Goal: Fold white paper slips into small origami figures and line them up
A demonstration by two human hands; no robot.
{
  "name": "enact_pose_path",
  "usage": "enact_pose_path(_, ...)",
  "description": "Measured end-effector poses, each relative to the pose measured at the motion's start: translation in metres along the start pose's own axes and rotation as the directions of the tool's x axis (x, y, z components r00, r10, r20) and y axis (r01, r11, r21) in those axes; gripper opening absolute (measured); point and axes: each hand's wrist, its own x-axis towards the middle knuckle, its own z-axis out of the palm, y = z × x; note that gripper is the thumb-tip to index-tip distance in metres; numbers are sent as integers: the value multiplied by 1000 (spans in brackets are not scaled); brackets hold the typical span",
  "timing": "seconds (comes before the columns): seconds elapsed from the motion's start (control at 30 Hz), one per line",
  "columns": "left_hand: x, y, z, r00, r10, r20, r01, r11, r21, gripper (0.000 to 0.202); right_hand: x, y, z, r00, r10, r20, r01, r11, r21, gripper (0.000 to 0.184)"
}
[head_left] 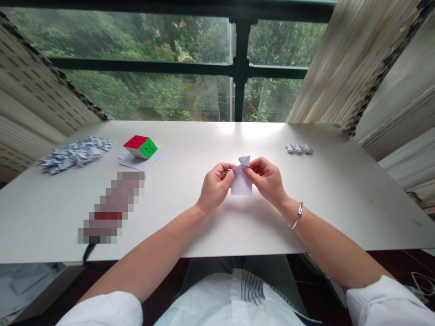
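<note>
A small sheet of white paper (242,181), folded to a point at the top, stands between my two hands near the middle of the table. My left hand (215,188) pinches its left side between thumb and fingers. My right hand (265,179) grips its upper right edge the same way. Part of the fold is hidden by my fingers. A silver bangle (298,215) circles my right wrist.
On the white table (204,136) lie a heap of folded paper pieces (74,154), a red-and-green puzzle cube (140,147) on loose white sheets (136,162), a pixelated object (112,208) and a short row of folded pieces (299,148).
</note>
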Motion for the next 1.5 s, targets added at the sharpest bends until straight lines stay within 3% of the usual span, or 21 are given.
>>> enact_pose_path(0.2, -3, 1, 0, 998, 55, 20, -56, 998, 27, 33, -4, 1, 2, 996, -89, 30, 92, 989, -119, 20)
enact_pose_path(0.53, -2, 0, -2, 1000, 30, -9, -30, 1000, 7, 34, -4, -3, -2, 965, -231, 122, 253, 944, -212, 16)
enact_pose_path(0.63, -3, 1, -1, 1000, 6, -6, -6, 1000, -8, 34, -4, -2, -2, 975, -184, 123, 204, 963, -177, 19)
enact_pose_path(0.8, -4, 5, 2, 1000, 7, 31, -6, 999, -33, 36, 0, 1, -2, 992, -13, 126, 13, 1000, -1, 24)
enact_pose_path(1.03, -5, 6, 3, 997, -13, 79, 16, 999, -30, 37, 4, -7, -4, 956, 207, 209, -240, 959, 148, 29)
enact_pose_path(1.23, -7, 6, 3, 993, 21, 112, -21, 1000, 1, 34, 6, -12, -6, 933, 285, 217, -323, 932, 163, 28)
enact_pose_path(1.5, -6, 7, 3, 995, 42, 90, -46, 998, 39, 33, 6, -12, -6, 932, 263, 251, -314, 931, 188, 30)
